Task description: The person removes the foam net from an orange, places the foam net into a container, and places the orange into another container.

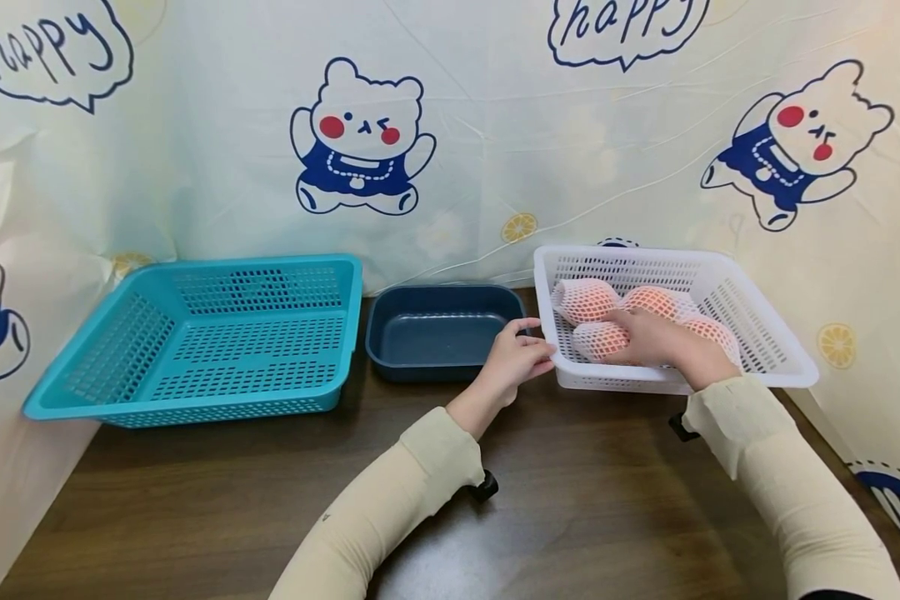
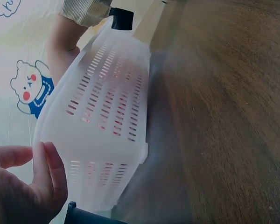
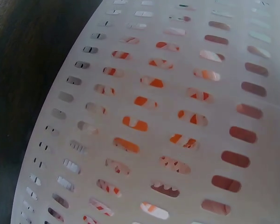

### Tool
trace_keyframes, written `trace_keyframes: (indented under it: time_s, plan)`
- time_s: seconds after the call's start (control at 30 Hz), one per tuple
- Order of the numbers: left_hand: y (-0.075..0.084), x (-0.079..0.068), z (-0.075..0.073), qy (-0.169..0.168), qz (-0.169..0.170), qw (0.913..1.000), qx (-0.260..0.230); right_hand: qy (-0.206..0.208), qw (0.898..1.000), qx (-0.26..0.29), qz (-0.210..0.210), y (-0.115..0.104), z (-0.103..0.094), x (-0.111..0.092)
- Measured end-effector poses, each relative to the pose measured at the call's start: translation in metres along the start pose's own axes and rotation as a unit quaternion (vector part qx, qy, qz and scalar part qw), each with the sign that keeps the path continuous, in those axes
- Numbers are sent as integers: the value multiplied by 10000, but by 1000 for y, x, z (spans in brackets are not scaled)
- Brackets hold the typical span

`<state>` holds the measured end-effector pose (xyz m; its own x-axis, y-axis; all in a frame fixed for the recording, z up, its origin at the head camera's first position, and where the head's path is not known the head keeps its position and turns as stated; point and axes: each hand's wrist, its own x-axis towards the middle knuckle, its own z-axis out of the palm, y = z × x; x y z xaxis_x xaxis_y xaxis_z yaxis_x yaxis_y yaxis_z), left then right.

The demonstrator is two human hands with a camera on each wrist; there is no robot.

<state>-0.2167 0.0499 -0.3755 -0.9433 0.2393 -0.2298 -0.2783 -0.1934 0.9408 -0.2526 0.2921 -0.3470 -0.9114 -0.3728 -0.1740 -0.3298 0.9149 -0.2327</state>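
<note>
A white perforated basket (image 1: 776, 333) at the right holds several round orange-red fruits (image 1: 587, 302) in white foam nets. My right hand (image 1: 656, 340) reaches in over its front side and grips the foam-netted fruit (image 1: 596, 342) at the front left, fingers partly hidden by it. My left hand (image 1: 516, 358) pinches the basket's front left corner rim; in the left wrist view its fingertips (image 2: 49, 151) are at that rim, beside the slotted wall. In the right wrist view the basket wall (image 3: 210, 112) fills most of the picture, with orange showing through its slots.
A dark blue oblong tub (image 1: 438, 371) stands in the middle, just left of the white basket. Farther left is a large teal perforated basket (image 1: 217, 412). All stand on a brown wooden table (image 1: 555, 492), with a printed cloth (image 1: 480, 150) behind and at the sides.
</note>
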Motion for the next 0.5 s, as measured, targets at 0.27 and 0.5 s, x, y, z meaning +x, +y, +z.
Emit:
trace_keyframes:
  time_s: [0.27,0.5]
  plan:
    - [-1,-1,0,-7,-103,9998,-165,-134,9998,119,31,0,-1,-3]
    - [-4,0,0,-23,-158,9993,-333,-127,9998,157,12,2,0,-3]
